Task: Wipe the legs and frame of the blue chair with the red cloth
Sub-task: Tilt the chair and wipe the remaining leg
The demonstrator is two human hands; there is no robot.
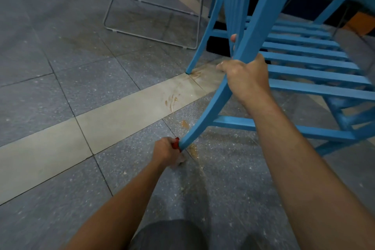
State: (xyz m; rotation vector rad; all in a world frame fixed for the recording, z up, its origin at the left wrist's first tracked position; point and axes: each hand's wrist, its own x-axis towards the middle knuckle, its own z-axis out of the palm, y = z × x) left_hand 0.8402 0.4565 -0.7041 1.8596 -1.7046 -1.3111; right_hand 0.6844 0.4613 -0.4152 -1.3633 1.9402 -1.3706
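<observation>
Red cloth (177,145) bunched in L hand (165,151), fingers curled, at foot of blue chair leg (207,115); leg runs up-right to R hand (246,79), which grips it mid-length.

Blue chair (253,32), red cloth (176,145), speckled grey floor tiles (81,67) with beige strip (113,119), brown stains (172,100)

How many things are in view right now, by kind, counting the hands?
chair: 1
cloth: 1
wire frame: 1
hands: 2 (left hand, right hand)
Total: 5
</observation>
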